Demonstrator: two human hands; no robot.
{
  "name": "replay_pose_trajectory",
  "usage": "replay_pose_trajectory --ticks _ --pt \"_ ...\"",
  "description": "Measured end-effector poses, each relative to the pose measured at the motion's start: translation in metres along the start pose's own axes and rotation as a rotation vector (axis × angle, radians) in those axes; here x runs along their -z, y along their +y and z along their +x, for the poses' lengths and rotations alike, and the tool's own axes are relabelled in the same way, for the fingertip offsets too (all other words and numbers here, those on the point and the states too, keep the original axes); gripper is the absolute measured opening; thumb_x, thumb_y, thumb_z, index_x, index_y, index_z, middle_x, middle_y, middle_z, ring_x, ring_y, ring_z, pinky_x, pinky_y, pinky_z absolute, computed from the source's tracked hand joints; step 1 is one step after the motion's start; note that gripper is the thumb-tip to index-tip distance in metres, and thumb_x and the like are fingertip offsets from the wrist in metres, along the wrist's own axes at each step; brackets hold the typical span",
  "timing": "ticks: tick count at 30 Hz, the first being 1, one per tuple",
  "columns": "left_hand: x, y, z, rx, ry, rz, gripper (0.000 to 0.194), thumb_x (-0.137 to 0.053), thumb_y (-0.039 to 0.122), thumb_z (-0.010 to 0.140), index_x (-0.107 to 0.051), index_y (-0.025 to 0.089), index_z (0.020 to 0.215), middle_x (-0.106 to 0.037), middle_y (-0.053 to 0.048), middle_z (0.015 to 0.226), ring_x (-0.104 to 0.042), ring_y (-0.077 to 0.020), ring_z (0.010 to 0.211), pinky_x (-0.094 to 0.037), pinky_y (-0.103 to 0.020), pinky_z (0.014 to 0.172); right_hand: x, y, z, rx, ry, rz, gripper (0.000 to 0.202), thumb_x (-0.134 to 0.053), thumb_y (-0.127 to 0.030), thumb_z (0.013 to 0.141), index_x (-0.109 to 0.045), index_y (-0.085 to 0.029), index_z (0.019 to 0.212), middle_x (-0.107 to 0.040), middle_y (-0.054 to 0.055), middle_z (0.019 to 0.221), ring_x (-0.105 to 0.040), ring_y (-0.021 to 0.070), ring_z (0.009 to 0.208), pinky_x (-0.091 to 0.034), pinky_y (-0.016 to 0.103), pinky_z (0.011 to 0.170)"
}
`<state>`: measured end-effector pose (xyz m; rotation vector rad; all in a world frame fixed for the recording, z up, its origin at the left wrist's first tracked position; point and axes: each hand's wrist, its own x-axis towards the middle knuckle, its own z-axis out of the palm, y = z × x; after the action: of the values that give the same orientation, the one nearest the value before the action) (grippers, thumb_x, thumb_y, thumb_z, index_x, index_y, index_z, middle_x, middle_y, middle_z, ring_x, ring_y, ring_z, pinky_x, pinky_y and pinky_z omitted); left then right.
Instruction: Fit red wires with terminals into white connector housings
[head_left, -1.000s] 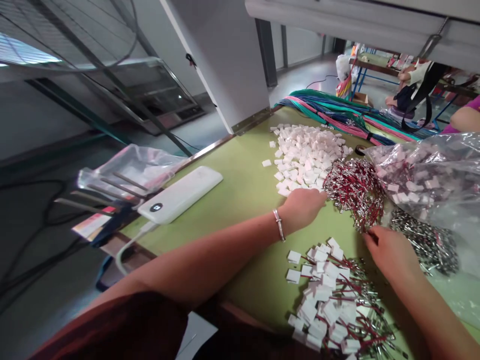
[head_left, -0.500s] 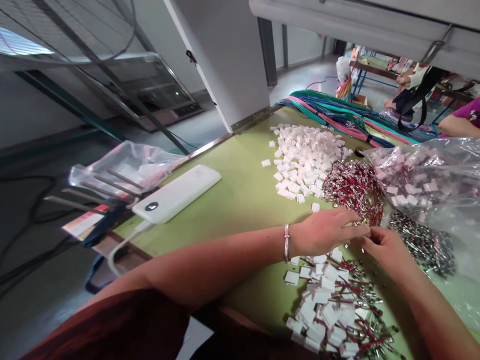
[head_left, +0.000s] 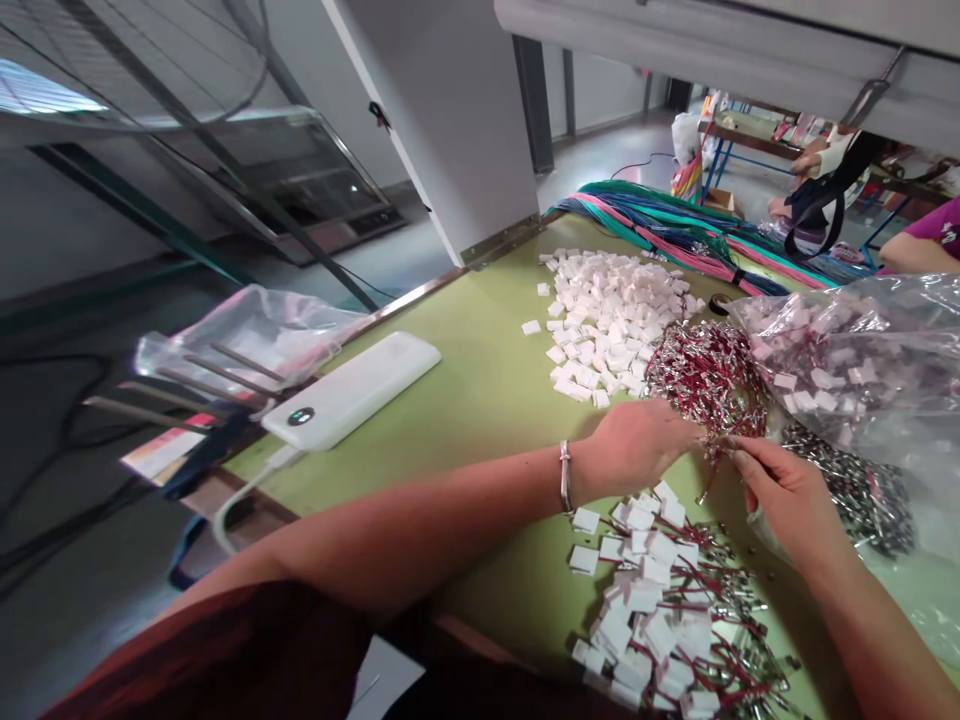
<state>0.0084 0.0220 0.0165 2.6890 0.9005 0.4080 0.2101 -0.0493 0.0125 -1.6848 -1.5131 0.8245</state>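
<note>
My left hand (head_left: pixel 641 448), with a bracelet on its wrist, reaches in from the left with fingers closed; what they hold is hidden. Beside it, my right hand (head_left: pixel 793 492) pinches a short red wire (head_left: pixel 710 480) with metal ends between thumb and forefinger. Something whitish shows under the right palm. Just beyond the fingertips lies a heap of red wires with metal terminals (head_left: pixel 705 370). A pile of white plastic housings (head_left: pixel 611 310) spreads behind it. Below my hands lie white housings fitted with red wires (head_left: pixel 656 600).
A plastic bag (head_left: pixel 885 350) of white and red parts lies right, above a heap of dark metal-ended pieces (head_left: pixel 855 490). Bundled coloured cables (head_left: pixel 675 235) run along the back. A white power bank (head_left: pixel 360 390) with a cable sits left. Another person's arm (head_left: pixel 922 245) shows far right.
My hands have shifted slightly up and left, and the fingertips have parted a little. A red wire now shows at my right fingertips.
</note>
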Motion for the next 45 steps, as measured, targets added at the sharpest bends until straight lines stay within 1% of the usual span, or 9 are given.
replay_pose_trajectory --ticks 8,13,19,26,29,33,37,42,45 --pt "-0.012 0.002 -0.002 0.092 -0.023 -0.439 0.022 -0.046 0.022 0.097 -0.065 0.015 0.088 -0.068 -0.001 0.079 -0.058 -0.0093 0.069 -0.047 -0.021 0.066 -0.012 -0.005 -0.01 0.198 0.061 -0.118 0.021 -0.058 -0.035 0.083 -0.074 -0.021 0.082 -0.069 0.002 0.069 -0.062 0.0163 0.059 -0.05 0.028 0.056" --pt "-0.012 -0.003 -0.004 -0.052 -0.04 -0.287 0.025 -0.046 0.026 0.098 -0.068 0.017 0.09 -0.071 -0.003 0.086 -0.063 -0.0127 0.079 -0.048 -0.026 0.072 -0.008 -0.003 -0.009 0.332 -0.023 -0.191 0.021 -0.055 -0.03 0.087 -0.074 -0.022 0.082 -0.069 0.002 0.071 -0.062 0.0163 0.065 -0.05 0.028 0.06" --pt "-0.01 -0.003 -0.004 -0.095 -0.037 -0.173 0.027 -0.043 0.025 0.099 -0.068 0.018 0.092 -0.071 -0.003 0.087 -0.063 -0.0133 0.079 -0.046 -0.026 0.067 -0.003 -0.006 -0.01 0.404 -0.063 -0.268 0.021 -0.052 -0.027 0.089 -0.072 -0.021 0.087 -0.068 0.002 0.072 -0.061 0.0152 0.066 -0.048 0.028 0.061" --pt "-0.014 -0.001 -0.008 -0.415 -0.041 0.146 0.022 -0.043 0.012 0.094 -0.063 0.017 0.086 -0.064 -0.004 0.075 -0.056 -0.0149 0.069 -0.037 -0.03 0.054 -0.003 -0.015 -0.009 0.194 -0.256 -0.177 0.025 -0.052 -0.032 0.084 -0.066 -0.021 0.066 -0.062 -0.001 0.058 -0.054 0.0133 0.055 -0.043 0.025 0.052" --pt "-0.01 0.0 -0.005 -0.355 -0.012 0.141 0.017 -0.047 0.013 0.093 -0.063 0.017 0.089 -0.065 -0.004 0.078 -0.057 -0.0151 0.073 -0.038 -0.028 0.058 -0.003 -0.016 -0.008 0.123 -0.204 -0.141 0.026 -0.052 -0.038 0.084 -0.066 -0.021 0.069 -0.062 -0.001 0.058 -0.054 0.014 0.053 -0.043 0.025 0.05" --pt "0.009 -0.013 0.002 -0.195 0.036 -0.056 0.018 -0.052 0.026 0.096 -0.066 0.019 0.105 -0.071 -0.004 0.092 -0.062 -0.0163 0.085 -0.046 -0.029 0.074 0.012 -0.013 -0.002 0.218 -0.147 -0.245 0.021 -0.055 -0.037 0.084 -0.069 -0.023 0.077 -0.067 -0.001 0.067 -0.06 0.0155 0.061 -0.047 0.027 0.06" --pt "0.024 -0.03 0.005 -0.079 -0.028 -0.367 0.015 -0.057 0.02 0.092 -0.071 0.017 0.09 -0.074 -0.003 0.092 -0.065 -0.012 0.084 -0.048 -0.024 0.079 0.023 -0.008 0.002 0.273 -0.102 -0.342 0.023 -0.052 -0.036 0.088 -0.07 -0.022 0.082 -0.071 0.002 0.075 -0.063 0.0172 0.066 -0.049 0.027 0.063" --pt "0.016 -0.016 0.003 -0.048 -0.026 -0.479 0.017 -0.055 0.014 0.089 -0.072 0.017 0.087 -0.073 -0.002 0.085 -0.065 -0.0104 0.078 -0.049 -0.022 0.076 0.003 -0.007 -0.007 0.422 -0.047 -0.615 0.033 -0.045 -0.033 0.092 -0.066 -0.017 0.112 -0.072 0.012 0.103 -0.068 0.0243 0.086 -0.052 0.035 0.074" --pt "0.016 -0.008 0.002 -0.08 -0.009 -0.521 0.016 -0.055 0.019 0.09 -0.071 0.017 0.087 -0.073 -0.002 0.084 -0.063 -0.0097 0.076 -0.049 -0.021 0.074 -0.008 -0.005 -0.014 0.446 -0.118 -0.637 0.033 -0.039 -0.027 0.095 -0.068 -0.018 0.107 -0.074 0.01 0.097 -0.07 0.0233 0.082 -0.052 0.034 0.073"
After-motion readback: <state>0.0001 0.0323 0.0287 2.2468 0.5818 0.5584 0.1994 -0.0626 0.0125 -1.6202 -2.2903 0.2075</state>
